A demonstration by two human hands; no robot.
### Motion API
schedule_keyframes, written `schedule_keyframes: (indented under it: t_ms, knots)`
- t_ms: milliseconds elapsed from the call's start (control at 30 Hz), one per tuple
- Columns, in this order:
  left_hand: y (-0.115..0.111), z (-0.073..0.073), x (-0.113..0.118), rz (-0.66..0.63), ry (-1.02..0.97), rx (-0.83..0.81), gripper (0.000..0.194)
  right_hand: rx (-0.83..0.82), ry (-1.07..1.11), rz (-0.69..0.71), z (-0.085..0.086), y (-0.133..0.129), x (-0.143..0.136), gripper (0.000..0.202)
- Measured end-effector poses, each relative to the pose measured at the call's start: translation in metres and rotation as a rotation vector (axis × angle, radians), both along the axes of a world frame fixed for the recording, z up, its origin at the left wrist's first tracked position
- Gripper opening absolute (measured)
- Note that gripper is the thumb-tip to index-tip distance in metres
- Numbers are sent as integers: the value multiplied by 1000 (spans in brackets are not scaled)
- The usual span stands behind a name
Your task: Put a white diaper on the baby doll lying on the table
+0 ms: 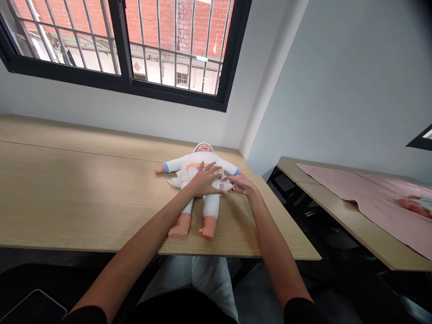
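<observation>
Head view showed left hand (203,181) spread wide, right hand (242,183) pinching the likely soft, light diaper (176,181) by its edge, the best hold.

The near table (84,198) has smooth, pale wood-like surface with soft shine, the doll's suit (211,206) looks like matt white cloth, and at right the pink cloth (364,189) appears soft, slightly wrinkled.

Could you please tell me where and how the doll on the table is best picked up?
The doll lies face up, arms spread, feet towards the person. I'd cup both flanks just below the armpits, one hand from each side, reaching from the foot end, once the left hand is off its belly.
</observation>
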State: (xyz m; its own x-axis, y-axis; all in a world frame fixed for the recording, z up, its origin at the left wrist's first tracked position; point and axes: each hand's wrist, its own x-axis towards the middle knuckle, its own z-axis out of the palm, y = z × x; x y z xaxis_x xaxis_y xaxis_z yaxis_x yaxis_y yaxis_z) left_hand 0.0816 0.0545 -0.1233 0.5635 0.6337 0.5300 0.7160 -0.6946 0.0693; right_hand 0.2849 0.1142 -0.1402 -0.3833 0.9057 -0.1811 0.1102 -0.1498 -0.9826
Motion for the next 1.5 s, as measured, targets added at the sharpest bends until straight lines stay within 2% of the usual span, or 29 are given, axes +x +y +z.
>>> schedule_keyframes:
  t_ms: [100,200,467,767,967,1200,1300,1500]
  knots:
    - [-1,0,3,-52,1,-15,51,-37,112,-68,-3,5,-7,2]
    - [1,-1,7,-13,-88,-61,26,-64,188,-76,0,2,-8,3]
    - [9,-4,6,60,-202,-97,10,-5,245,6,8,-6,6,32]
    - [11,-5,5,71,-234,-122,9,145,174,94,1,-4,-4,43]
    - [10,-2,3,36,-244,-149,11,228,205,62,0,-4,-5,37]
    - [12,-4,3,6,-289,-169,13,168,167,-23,-5,1,-3,28]
    - [10,-3,2,0,-286,-172,16,131,170,9,-2,-3,-5,23]
    - [10,-5,3,-22,-263,-169,18,133,233,74,7,-9,-7,28]
